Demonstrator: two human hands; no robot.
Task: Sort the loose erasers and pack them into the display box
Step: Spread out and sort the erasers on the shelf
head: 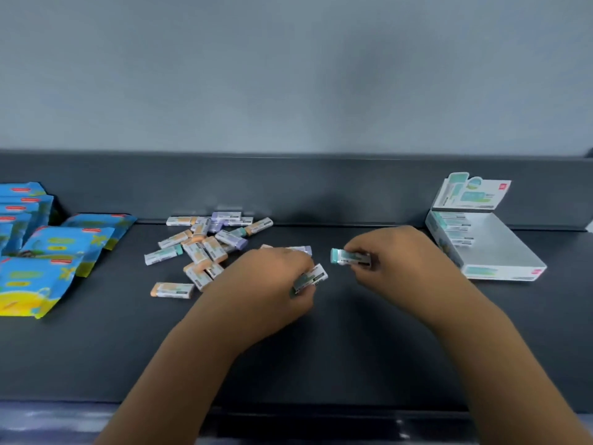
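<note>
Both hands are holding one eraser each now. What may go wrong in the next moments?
1. The right hand pinches its green-tipped eraser only at one end, so it may slip on the way to the display box.
2. The pile mixes orange, purple and green erasers, while the row in the box looks green; a wrong colour may get packed.
3. The left hand grips a second eraser close to the pile and may scatter it.

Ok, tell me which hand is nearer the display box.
Right. The right hand, gripping a green eraser, sits left of the display box; the left hand, gripping a second eraser, is farther left by the pile.
</note>
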